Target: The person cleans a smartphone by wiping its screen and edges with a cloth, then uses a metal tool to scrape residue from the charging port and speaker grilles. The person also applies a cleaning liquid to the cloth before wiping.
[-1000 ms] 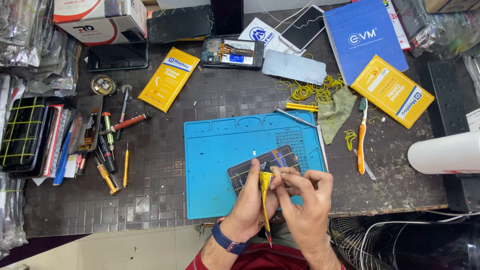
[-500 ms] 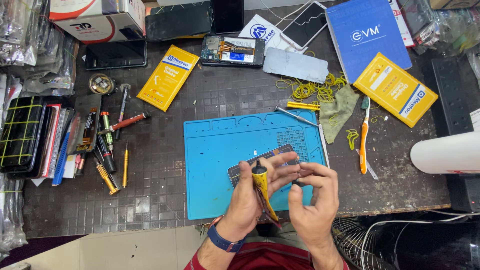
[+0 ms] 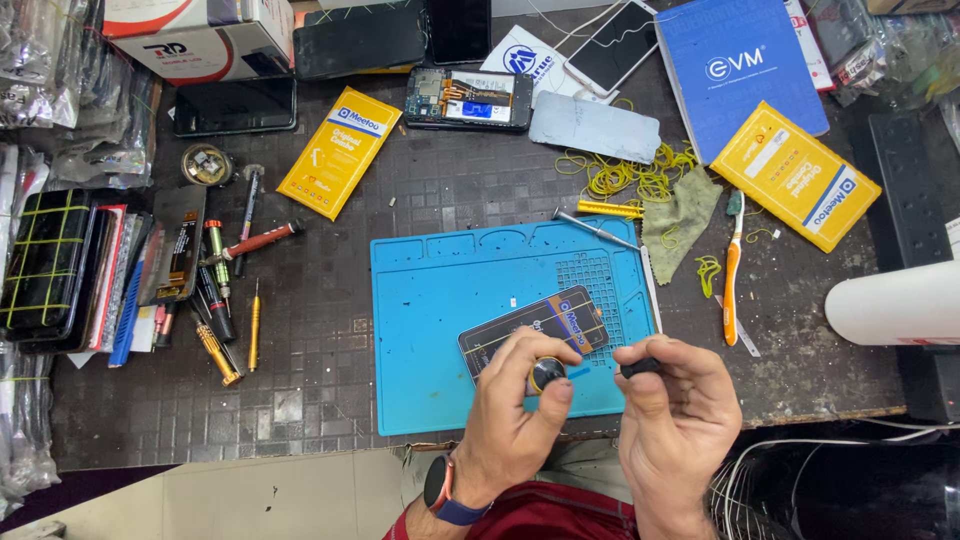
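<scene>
Screwdriver [image 3: 547, 374] sits end-on in my left hand [image 3: 520, 415], fingers clenched around its yellow handle, while my right hand [image 3: 675, 410] pinches a small black piece [image 3: 640, 367] just beside it, both over the phone [image 3: 535, 328] on the blue mat [image 3: 440, 320].

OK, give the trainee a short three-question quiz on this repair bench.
1. True or false: the left hand holds a round yellow-and-black tool.
2. What lies on the blue mat just beyond the hands: A) a toothbrush, B) a dark phone, C) a yellow packet?
3. Fill in: the orange toothbrush lies to the ____ of the mat.

Key:
1. True.
2. B.
3. Right. The right hand pinches a small black piece beside the tool.
</scene>
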